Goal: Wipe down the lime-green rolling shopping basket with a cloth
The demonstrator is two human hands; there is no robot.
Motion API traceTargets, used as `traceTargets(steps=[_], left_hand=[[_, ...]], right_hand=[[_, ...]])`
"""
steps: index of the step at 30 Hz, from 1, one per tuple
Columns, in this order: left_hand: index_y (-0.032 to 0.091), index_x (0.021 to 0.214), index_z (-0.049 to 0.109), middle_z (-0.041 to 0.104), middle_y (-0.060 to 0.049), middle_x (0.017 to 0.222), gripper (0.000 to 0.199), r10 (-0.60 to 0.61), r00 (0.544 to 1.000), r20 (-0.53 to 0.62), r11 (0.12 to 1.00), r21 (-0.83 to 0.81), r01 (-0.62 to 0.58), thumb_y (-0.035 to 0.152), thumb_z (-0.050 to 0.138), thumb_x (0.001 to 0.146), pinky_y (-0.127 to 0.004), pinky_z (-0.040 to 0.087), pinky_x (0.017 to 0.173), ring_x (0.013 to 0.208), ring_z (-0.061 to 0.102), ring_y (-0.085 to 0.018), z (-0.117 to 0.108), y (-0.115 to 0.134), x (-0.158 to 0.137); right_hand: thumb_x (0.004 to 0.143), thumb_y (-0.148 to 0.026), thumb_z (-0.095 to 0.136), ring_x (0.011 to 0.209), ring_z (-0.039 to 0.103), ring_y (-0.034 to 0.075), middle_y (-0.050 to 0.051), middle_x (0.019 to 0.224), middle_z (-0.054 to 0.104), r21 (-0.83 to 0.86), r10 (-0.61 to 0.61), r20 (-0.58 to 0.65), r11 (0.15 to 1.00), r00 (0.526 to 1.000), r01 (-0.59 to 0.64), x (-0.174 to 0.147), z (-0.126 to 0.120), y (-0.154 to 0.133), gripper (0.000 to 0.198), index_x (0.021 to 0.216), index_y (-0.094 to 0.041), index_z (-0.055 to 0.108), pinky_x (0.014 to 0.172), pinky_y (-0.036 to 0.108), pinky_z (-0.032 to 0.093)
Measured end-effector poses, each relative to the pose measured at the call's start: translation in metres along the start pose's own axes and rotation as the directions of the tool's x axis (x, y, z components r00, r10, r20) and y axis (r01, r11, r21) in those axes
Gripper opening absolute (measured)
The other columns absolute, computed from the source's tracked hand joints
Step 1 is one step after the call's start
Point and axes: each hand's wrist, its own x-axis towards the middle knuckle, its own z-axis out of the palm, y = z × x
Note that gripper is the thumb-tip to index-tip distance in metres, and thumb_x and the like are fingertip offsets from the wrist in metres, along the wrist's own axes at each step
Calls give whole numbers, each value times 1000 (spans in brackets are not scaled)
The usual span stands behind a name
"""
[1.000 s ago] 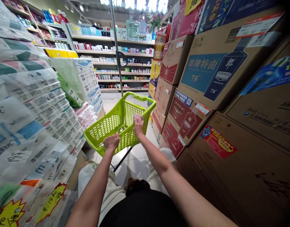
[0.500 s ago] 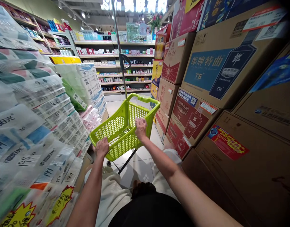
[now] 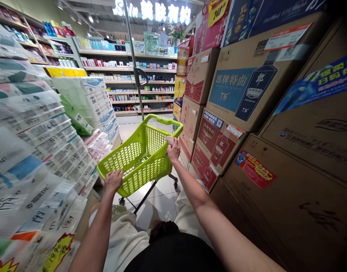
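A lime-green shopping cart (image 3: 136, 172) with a plastic lattice basket stands in front of me, turned at an angle across the aisle. My left hand (image 3: 113, 181) is closed over the basket's rim at its near left corner. Farther right, my right hand (image 3: 173, 149) grips the near rim toward the handle end. The cart's push bar (image 3: 163, 120) is on the far right side, with neither hand on it. Inside the basket I see only its lattice walls and floor. A dark caster (image 3: 175, 184) shows beneath it.
Stacked liquor cartons (image 3: 232, 83) form a wall close on my right. Piles of wrapped tissue packs (image 3: 43, 121) crowd the left side. A metal pole (image 3: 133, 56) with a dark bracket rises beyond the cart. Shelves of cosmetics (image 3: 128, 69) line the back, across a tiled floor (image 3: 128, 130).
My right hand has slid along the rim toward the push bar, and its wrist has turned. The cart has shifted slightly left in view, showing a caster at right.
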Motion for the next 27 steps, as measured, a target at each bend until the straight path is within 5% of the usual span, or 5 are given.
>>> traceTargets(steps=[4,9,14,17,27], left_hand=[[28,109,76,71,-5,127,35,11,999,52,997,-75,-7,31,49,88,-53,29,118,132,51,-31,-4,3,0],[29,110,76,74,-4,116,35,34,998,51,994,-105,-29,32,55,81,-49,39,111,122,57,-32,-9,4,2],[29,106,75,75,-3,112,33,32,999,32,985,-169,-26,32,55,80,-45,43,106,120,58,-31,-9,4,2],[24,108,74,75,-4,111,35,19,999,40,973,-229,-9,33,53,81,-44,46,103,118,59,-31,-8,6,1],[24,120,73,75,-5,117,44,-23,997,71,982,-187,36,37,48,86,-41,43,109,119,60,-29,-8,4,2]], right_hand=[[87,-10,47,106,56,26,13,119,59,45,86,53,995,995,-88,-32,26,-16,41,126,-19,59,90,39,52],[88,-10,51,107,55,23,8,122,60,93,-167,185,984,968,152,-100,52,-22,40,124,-26,61,86,36,53],[91,-15,47,105,55,23,12,123,57,48,136,20,989,991,-136,-45,34,-7,43,133,-20,55,84,34,51],[90,-16,49,111,53,24,13,125,57,46,202,-49,979,978,-199,-13,27,-5,44,133,-18,57,96,35,46],[89,-18,42,126,52,29,22,135,50,203,263,-78,948,962,-243,-40,47,7,60,149,-13,43,109,45,42]])
